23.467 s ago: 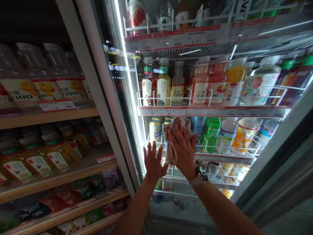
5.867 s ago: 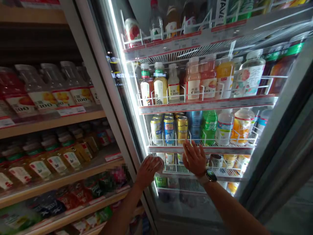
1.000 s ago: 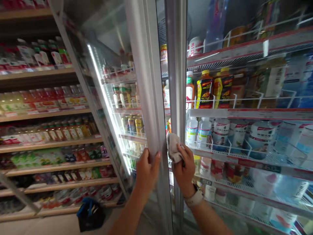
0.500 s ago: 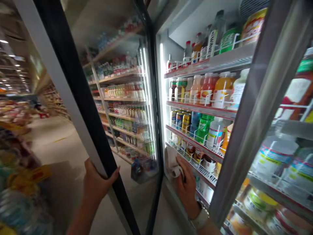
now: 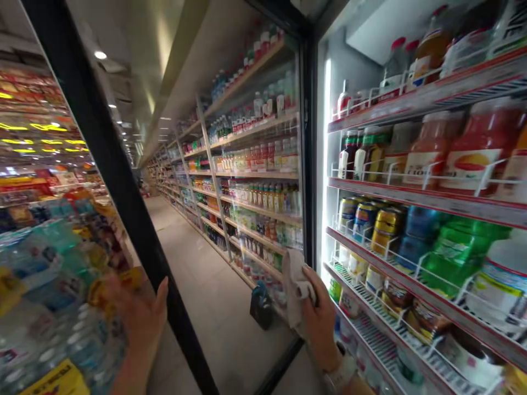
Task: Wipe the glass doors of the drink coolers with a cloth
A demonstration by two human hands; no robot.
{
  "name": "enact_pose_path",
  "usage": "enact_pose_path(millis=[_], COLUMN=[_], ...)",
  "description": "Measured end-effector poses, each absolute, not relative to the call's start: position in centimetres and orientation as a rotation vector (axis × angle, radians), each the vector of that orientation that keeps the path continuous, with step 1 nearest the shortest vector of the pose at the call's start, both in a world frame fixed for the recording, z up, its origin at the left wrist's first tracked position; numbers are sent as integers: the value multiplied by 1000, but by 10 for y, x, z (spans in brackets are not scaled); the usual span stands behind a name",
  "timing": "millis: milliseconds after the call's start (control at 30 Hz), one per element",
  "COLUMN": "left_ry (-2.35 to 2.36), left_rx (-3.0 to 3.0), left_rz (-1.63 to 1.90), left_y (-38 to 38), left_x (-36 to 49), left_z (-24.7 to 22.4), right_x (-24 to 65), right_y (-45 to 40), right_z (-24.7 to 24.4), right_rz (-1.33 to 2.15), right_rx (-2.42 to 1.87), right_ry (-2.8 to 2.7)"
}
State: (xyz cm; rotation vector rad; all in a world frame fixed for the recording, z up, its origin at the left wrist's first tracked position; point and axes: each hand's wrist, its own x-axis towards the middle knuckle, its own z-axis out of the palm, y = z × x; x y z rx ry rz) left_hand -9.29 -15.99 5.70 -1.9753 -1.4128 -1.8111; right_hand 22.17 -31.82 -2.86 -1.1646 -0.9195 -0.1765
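Right hand: the right hand (image 5: 323,323) is at the lower right, beside the fridge's inner shelves, with a white-strapped watch (image 5: 340,376) on its wrist.
Right grip: closed on a crumpled pale cloth (image 5: 294,288).
Cloth: bunched in the fingers, hanging against the glass door (image 5: 251,230) near its edge.
Left hand: the left hand (image 5: 138,323) is blurred, just beside the door's black frame (image 5: 111,186).
Left grip: cannot tell whether it is open or closed.
Fridge: wire-fronted shelves (image 5: 428,189) hold juice bottles (image 5: 486,153) and cans (image 5: 387,227).
Beyond the glass: a long aisle floor (image 5: 193,274), with a black bag (image 5: 261,304) on it, runs past stocked store shelves (image 5: 255,164).
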Motion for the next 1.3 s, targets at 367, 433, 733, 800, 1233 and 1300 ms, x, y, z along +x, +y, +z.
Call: enact_pose_path(millis=[367, 433, 733, 800, 1233, 1300], left_ry=[-811, -860, -920, -900, -899, -920], left_rx=[-1960, -1969, -1846, -1832, -1759, -1747], left_rz=[-1335, -1308, -1153, -1120, -1056, -1057], left_y=[-78, -51, -27, -29, -30, -30], left_x=[93, 108, 112, 112, 111, 112], left_z=[63, 64, 53, 52, 52, 53], right_x=[222, 229, 266, 274, 288, 291], right_y=[-202, -184, -117, -98, -56, -59], right_z=[-33, -28, 36, 59, -70, -77], right_rz=[73, 91, -66, -208, -757, -712], right_rx=[-1125, -1086, -875, -796, -930, -933], right_ry=[-769, -791, -1041, -1162, -1825, -1869])
